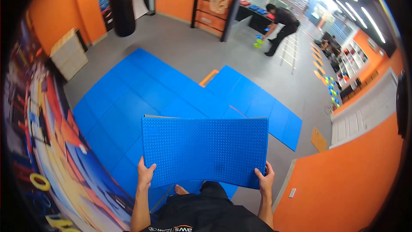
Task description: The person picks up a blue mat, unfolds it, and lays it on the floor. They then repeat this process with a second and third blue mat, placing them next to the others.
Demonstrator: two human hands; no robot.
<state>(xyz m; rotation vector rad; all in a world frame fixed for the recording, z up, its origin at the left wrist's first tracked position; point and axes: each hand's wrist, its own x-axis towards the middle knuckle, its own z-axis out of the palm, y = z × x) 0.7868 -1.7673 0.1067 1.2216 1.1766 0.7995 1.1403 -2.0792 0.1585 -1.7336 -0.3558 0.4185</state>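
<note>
A blue rectangular foam mat with a studded surface (205, 152) is held up in front of my body, its lower edge bowed upward in the middle. My left hand (146, 173) grips its lower left corner, thumb on the near face. At the lower right side, my right hand (265, 176) holds it the same way, with the fingers partly hidden behind. Below and beyond it, joined blue floor mats (124, 99) cover part of the grey floor. My bare foot (181, 189) shows beneath the held mat.
A black punching bag (120, 6) hangs at the back left. A co-worker (283, 25) bends over green and blue items (258, 41) on the floor. An orange wall (339, 184) stands close on my right, a painted wall (64, 146) on my left. A wooden box (68, 56) sits at left.
</note>
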